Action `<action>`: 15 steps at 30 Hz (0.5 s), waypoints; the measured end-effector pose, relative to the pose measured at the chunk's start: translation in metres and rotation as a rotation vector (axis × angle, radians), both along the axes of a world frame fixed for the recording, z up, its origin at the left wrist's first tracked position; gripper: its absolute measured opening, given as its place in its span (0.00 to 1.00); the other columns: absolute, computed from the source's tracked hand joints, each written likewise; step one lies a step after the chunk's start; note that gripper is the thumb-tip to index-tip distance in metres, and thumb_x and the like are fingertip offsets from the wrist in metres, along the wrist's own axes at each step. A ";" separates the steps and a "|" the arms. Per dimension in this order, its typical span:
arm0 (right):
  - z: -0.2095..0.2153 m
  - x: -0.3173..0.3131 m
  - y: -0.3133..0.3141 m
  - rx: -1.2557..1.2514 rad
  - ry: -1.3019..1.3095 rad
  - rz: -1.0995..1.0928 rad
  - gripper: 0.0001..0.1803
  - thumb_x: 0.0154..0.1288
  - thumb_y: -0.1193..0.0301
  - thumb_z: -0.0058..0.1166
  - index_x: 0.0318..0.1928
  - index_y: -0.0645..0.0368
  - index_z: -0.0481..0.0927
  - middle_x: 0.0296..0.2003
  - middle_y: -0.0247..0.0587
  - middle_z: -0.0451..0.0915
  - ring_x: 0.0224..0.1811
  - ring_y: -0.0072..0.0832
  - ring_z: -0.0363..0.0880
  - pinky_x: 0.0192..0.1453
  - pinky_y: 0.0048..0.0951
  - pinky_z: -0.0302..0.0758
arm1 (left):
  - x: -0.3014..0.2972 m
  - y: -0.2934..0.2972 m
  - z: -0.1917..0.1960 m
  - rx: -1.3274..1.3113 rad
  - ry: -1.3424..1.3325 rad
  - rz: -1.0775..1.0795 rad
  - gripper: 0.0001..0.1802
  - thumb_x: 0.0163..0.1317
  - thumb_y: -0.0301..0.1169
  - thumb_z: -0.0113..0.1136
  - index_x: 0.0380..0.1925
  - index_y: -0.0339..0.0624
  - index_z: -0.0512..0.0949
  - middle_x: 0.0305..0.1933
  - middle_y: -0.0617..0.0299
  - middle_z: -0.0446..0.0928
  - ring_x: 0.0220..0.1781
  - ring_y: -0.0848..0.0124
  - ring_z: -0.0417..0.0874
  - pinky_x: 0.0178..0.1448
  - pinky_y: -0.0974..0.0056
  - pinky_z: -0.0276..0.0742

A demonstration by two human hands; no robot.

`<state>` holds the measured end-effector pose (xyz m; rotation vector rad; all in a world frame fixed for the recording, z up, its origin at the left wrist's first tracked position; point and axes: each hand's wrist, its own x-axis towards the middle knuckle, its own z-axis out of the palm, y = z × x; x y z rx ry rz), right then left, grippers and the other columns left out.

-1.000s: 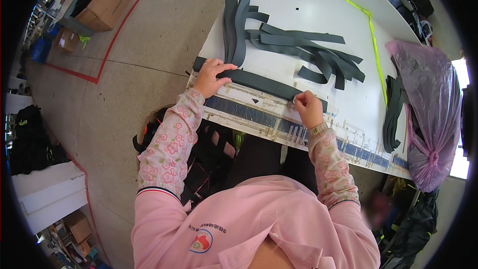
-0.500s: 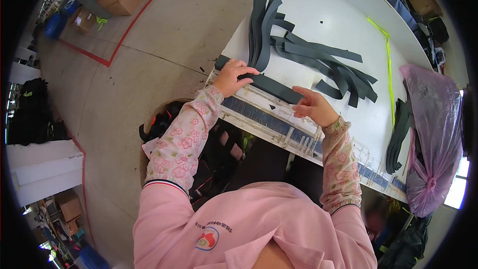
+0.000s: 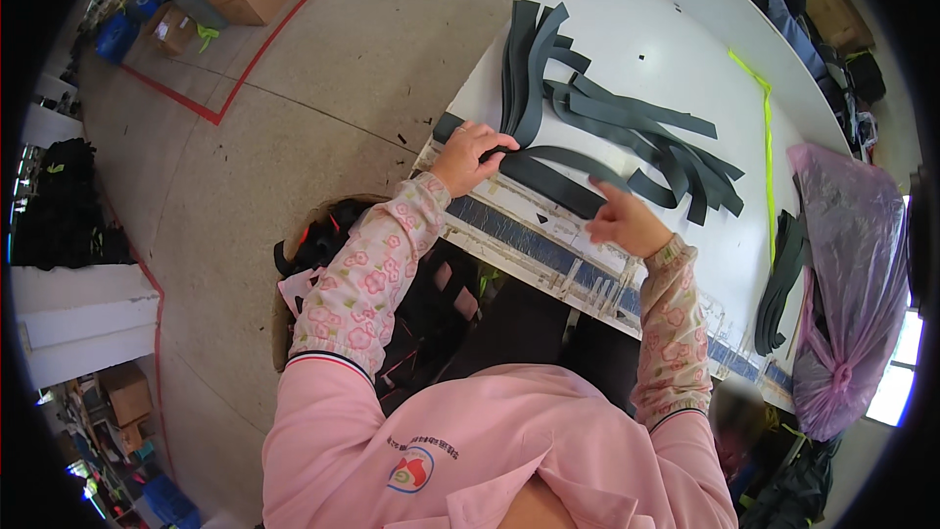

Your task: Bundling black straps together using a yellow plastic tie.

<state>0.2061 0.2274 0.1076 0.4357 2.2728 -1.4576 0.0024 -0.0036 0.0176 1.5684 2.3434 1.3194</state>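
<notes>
Perhaps, if my left hand, its fingers pinched on the dark strips along the counter's near edge, slackens, the bowed upper strip could skew; blur hides whether my right hand grips anything.

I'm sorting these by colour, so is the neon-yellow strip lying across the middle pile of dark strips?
No, the neon-yellow strip lies right of the middle pile of dark strips, with white tabletop between them.

Pink collared shirt, floral sleeve covers
</notes>
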 end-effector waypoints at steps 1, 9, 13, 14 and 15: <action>0.002 -0.005 0.006 0.211 0.181 -0.133 0.38 0.58 0.72 0.60 0.68 0.68 0.60 0.21 0.39 0.80 0.23 0.24 0.78 0.30 0.27 0.73 | 0.000 0.001 0.000 0.000 0.002 0.002 0.13 0.57 0.26 0.59 0.43 0.53 0.80 0.34 0.64 0.73 0.42 0.61 0.73 0.52 0.59 0.68; -0.046 -0.061 -0.066 -0.121 0.441 -0.433 0.12 0.62 0.75 0.58 0.46 0.63 0.76 0.24 0.35 0.80 0.27 0.18 0.78 0.31 0.21 0.73 | 0.004 0.000 -0.004 0.068 -0.093 0.075 0.19 0.55 0.25 0.59 0.47 0.45 0.71 0.38 0.57 0.76 0.45 0.59 0.75 0.53 0.57 0.69; -0.079 -0.080 -0.090 -0.031 0.492 -0.477 0.06 0.60 0.73 0.59 0.36 0.63 0.78 0.23 0.37 0.80 0.25 0.21 0.78 0.32 0.24 0.74 | 0.001 0.004 -0.004 0.087 -0.099 0.055 0.19 0.54 0.25 0.60 0.47 0.44 0.70 0.37 0.57 0.75 0.44 0.59 0.75 0.53 0.57 0.69; -0.083 -0.082 -0.093 -0.024 0.484 -0.502 0.07 0.59 0.72 0.59 0.35 0.62 0.79 0.23 0.39 0.81 0.25 0.24 0.79 0.33 0.26 0.75 | 0.000 0.004 -0.005 0.083 -0.100 0.052 0.20 0.54 0.24 0.61 0.47 0.43 0.70 0.39 0.57 0.74 0.44 0.61 0.75 0.51 0.59 0.70; -0.083 -0.084 -0.097 -0.028 0.482 -0.497 0.07 0.59 0.72 0.59 0.35 0.62 0.79 0.23 0.39 0.81 0.25 0.24 0.79 0.33 0.26 0.75 | 0.000 0.002 -0.006 0.077 -0.101 0.053 0.20 0.54 0.23 0.62 0.47 0.42 0.70 0.40 0.56 0.73 0.44 0.62 0.75 0.50 0.60 0.72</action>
